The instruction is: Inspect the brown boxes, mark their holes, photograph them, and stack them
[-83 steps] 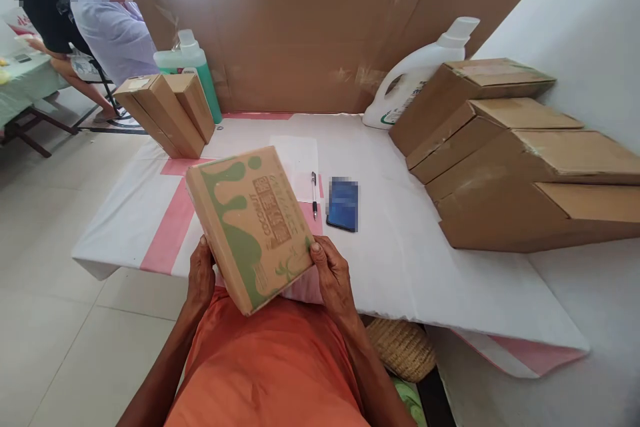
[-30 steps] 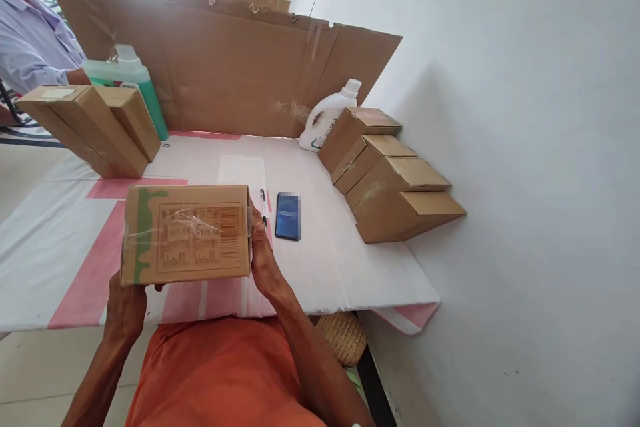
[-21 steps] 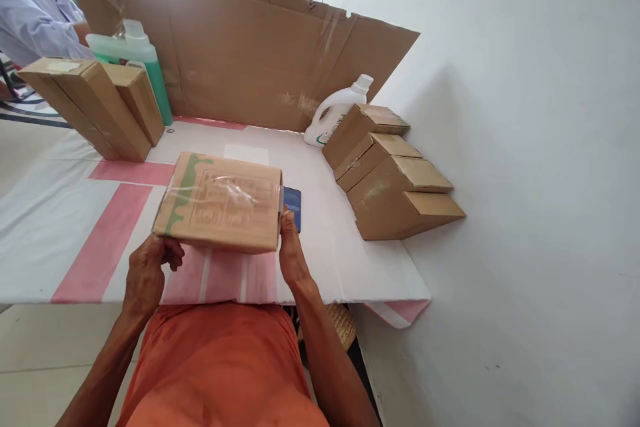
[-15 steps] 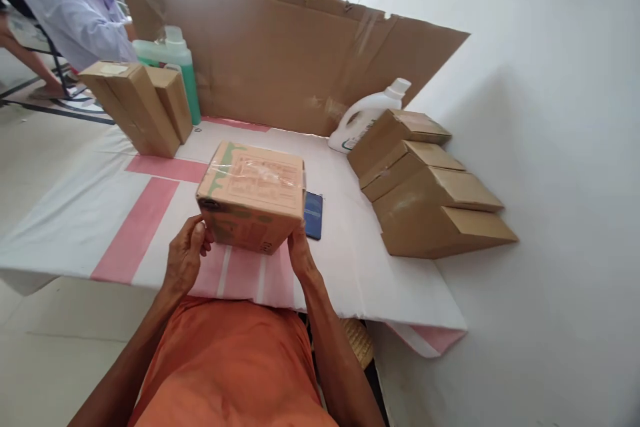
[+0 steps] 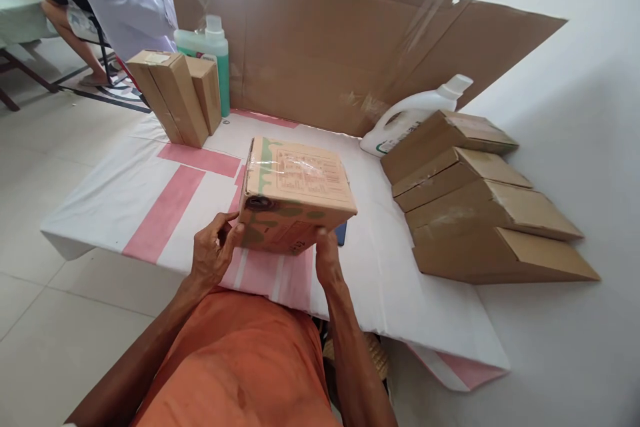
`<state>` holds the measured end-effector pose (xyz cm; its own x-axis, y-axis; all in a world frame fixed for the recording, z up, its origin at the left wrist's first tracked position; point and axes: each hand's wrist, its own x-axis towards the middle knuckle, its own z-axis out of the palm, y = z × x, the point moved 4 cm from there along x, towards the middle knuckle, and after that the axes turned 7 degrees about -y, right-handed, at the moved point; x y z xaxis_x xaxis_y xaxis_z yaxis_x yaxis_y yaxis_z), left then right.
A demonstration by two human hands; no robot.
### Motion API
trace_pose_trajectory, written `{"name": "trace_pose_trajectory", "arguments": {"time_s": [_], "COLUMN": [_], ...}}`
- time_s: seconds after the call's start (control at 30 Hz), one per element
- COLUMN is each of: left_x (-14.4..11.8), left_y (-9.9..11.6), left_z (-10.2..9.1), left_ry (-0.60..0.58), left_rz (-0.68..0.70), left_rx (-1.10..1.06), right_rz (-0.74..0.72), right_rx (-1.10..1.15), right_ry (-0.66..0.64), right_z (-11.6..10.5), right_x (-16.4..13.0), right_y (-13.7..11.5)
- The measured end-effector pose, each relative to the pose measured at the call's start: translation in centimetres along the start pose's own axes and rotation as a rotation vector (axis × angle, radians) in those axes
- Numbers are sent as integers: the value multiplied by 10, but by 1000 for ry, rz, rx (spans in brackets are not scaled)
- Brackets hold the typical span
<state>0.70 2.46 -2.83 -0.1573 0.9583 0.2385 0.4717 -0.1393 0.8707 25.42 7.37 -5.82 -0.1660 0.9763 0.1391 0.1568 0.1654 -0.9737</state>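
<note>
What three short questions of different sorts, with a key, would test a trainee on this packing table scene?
1. True or false: both hands hold the printed box above the table.
2. How many plain boxes lean in the row by the wall?
3. Which stands behind the upright boxes: A green bottle, B white jug?

Key: 1 true: left hand, right hand. 2 four. 3 A, green bottle.
</note>
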Motion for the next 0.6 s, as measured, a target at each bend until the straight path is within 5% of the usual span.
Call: {"name": "trace_pose_trajectory", "arguments": {"time_s": [0.13,0.27,0.43,0.6], "left_x": [-11,-28,-39,-7], "left_y": [32,51,46,29], "left_z": [-21,-27,-19,-24], "left_ry": [58,-39,-71,18], "left_rz": [183,278,219,106], "left_rx": [100,60,-2,-103], "right_rz": [33,217,256,193], "right_rx": [-68,-57,-39,-37], "right_ry": [-69,-157,-134,-144], "right_z": [-10,-10,-2,17], "right_x": [-26,-67,-91,-96], "right_y": [-31,-40,-30,-27]}}
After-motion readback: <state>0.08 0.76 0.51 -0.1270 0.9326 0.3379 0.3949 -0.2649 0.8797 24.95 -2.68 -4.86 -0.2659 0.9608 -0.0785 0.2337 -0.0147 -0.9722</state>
